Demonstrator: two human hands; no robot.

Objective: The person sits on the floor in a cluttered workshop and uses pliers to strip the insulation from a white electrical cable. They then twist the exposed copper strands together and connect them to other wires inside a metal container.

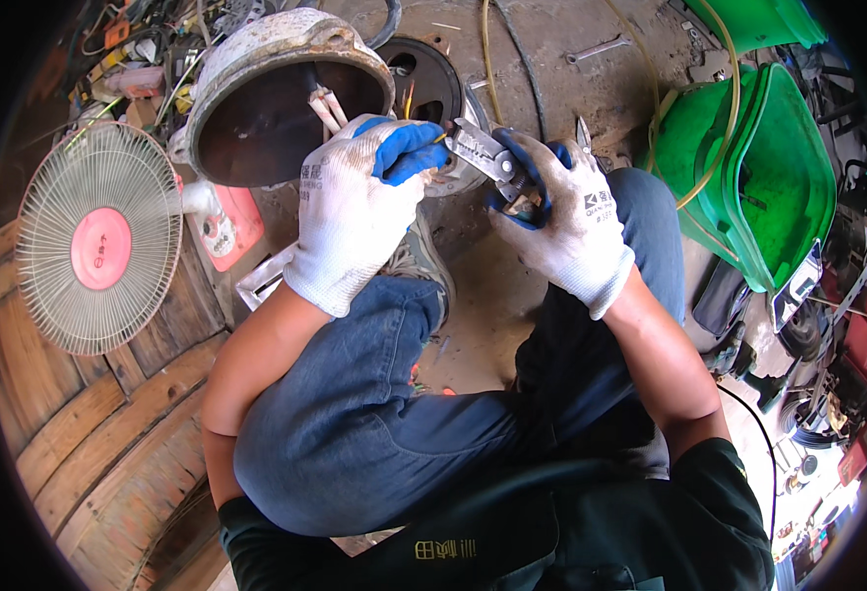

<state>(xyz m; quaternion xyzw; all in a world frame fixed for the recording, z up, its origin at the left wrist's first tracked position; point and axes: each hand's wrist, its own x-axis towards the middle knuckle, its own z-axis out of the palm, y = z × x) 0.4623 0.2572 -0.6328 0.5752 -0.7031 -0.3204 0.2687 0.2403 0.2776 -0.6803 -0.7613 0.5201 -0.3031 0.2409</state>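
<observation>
My left hand [359,202], in a white glove with blue palm, has its fingers closed on a thin yellow wire [439,139]. My right hand [561,217], similarly gloved, grips a metal wire-stripper tool [484,150], its head beside the left fingertips at the wire. Above my left hand, a white, rust-stained round housing [246,74] lies open, with pale sleeved cables [323,103] inside. Behind the hands is a dark round part [423,69] with holes. A second pointed metal tool [583,135] shows just behind my right hand, partly hidden.
A fan [98,236] with pink hub and base stands left, over wooden boards [79,424]. A green plastic bin [699,143], hoses [518,44] and a wrench [596,49] are at upper right and top. Assorted clutter [817,414] fills the right edge. My bent legs [354,414] are below.
</observation>
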